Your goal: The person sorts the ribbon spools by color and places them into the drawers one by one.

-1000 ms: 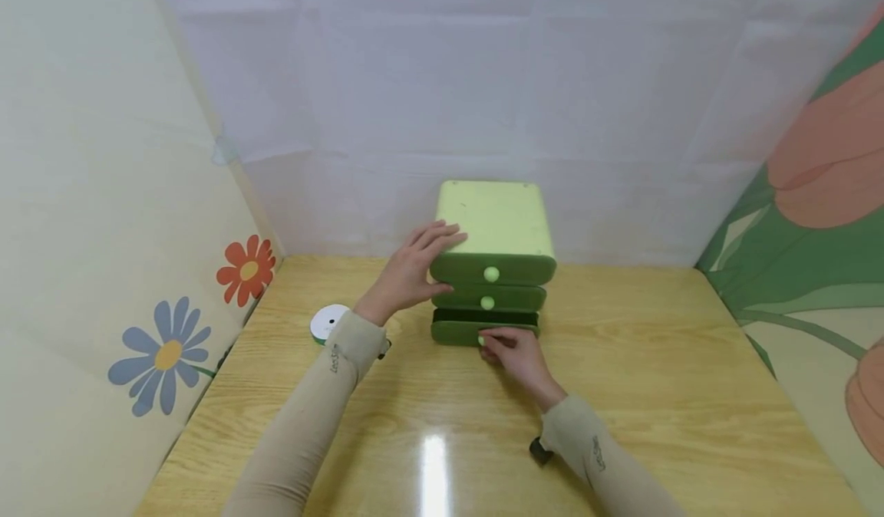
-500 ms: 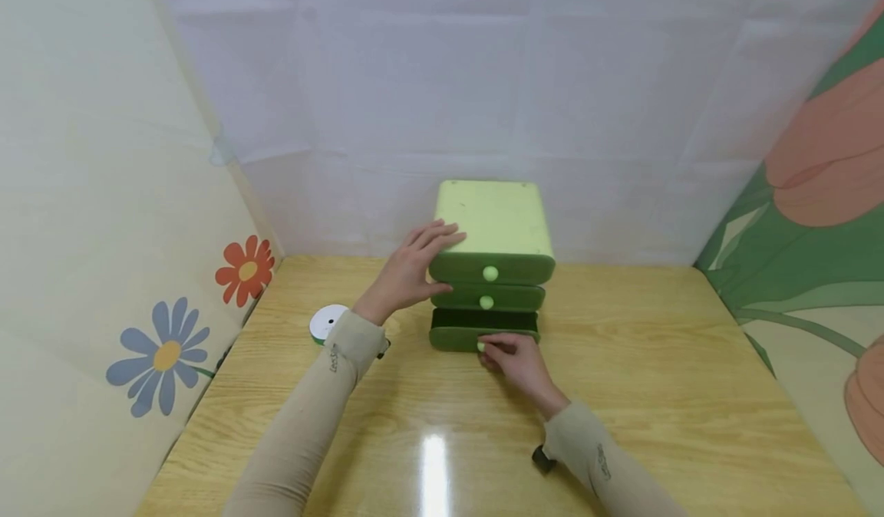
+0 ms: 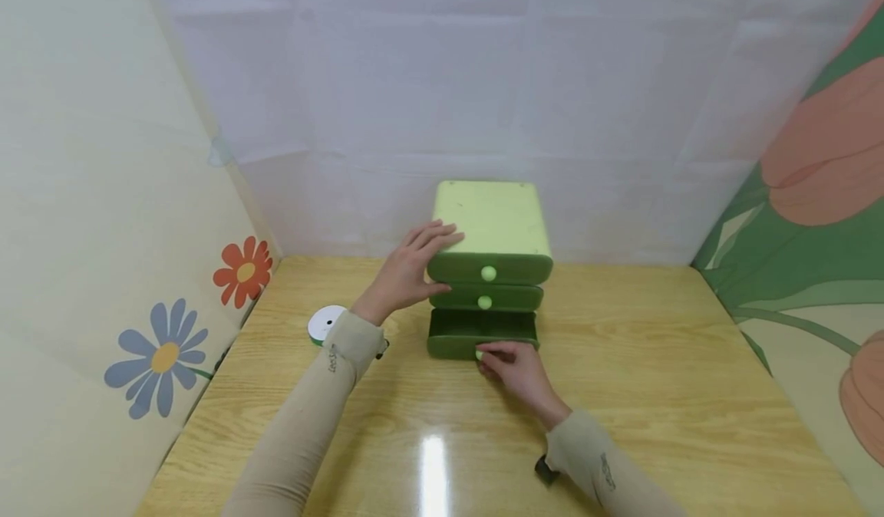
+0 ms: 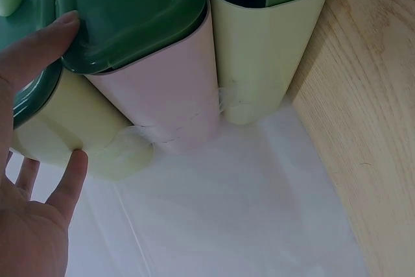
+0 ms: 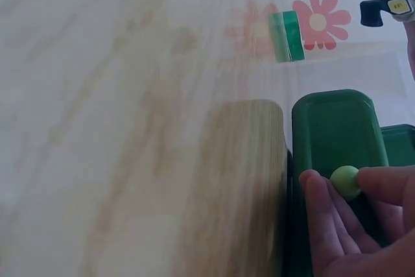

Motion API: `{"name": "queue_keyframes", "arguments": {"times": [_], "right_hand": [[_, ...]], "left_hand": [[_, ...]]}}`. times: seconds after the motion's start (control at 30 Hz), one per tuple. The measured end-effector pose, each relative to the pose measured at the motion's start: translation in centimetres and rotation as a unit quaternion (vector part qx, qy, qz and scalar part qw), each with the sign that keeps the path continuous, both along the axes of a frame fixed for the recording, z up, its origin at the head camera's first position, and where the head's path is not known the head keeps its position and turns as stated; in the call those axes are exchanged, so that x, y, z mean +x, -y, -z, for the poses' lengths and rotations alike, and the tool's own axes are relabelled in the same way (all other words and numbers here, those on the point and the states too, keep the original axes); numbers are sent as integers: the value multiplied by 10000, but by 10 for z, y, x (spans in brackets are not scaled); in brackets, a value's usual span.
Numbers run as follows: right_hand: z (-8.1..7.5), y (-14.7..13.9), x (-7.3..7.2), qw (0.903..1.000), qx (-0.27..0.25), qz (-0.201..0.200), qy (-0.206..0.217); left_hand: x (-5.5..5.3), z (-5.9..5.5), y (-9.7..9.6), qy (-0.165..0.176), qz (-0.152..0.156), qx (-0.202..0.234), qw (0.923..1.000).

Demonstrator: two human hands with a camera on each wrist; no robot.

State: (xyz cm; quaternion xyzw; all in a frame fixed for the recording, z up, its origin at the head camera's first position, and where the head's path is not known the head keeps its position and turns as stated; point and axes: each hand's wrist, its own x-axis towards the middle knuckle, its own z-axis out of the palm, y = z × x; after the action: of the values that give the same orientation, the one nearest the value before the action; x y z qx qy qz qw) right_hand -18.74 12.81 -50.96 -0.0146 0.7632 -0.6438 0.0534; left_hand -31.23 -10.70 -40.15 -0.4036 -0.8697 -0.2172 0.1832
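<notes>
A small green three-drawer cabinet (image 3: 493, 214) stands against the back cloth, with dark green drawer fronts and pale round knobs. Fingers of my left hand (image 3: 400, 278) lie fairly straight on its top left edge, while the thumb rests across the front. In the left wrist view the middle section (image 4: 165, 98) has a pink side. My right hand (image 3: 522, 383) pinches the knob (image 5: 345, 181) of the bottom drawer (image 3: 450, 347) between thumb and fingers. This drawer is pulled partly out, and its visible inside looks dark and bare. Both upper drawers are closed.
A white-faced spool with a green rim (image 3: 323, 321) lies left of the cabinet, partly behind my left sleeve. Wood-grain tabletop (image 3: 642, 371) extends around it. White cloth (image 3: 387, 103) hangs behind, with flower-printed sheets at both sides.
The bottom drawer has slid further out toward me, showing more of its inside. My right hand has moved back with the knob. My left hand has stayed on the cabinet.
</notes>
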Motion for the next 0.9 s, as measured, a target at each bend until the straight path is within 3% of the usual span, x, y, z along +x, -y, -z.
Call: {"name": "queue_keyframes", "arguments": {"times": [0.9], "right_hand": [[0,-1,20,9994,301,-155,57]], "left_hand": [[-2,2,2,-84,36,-52,9999]]}}
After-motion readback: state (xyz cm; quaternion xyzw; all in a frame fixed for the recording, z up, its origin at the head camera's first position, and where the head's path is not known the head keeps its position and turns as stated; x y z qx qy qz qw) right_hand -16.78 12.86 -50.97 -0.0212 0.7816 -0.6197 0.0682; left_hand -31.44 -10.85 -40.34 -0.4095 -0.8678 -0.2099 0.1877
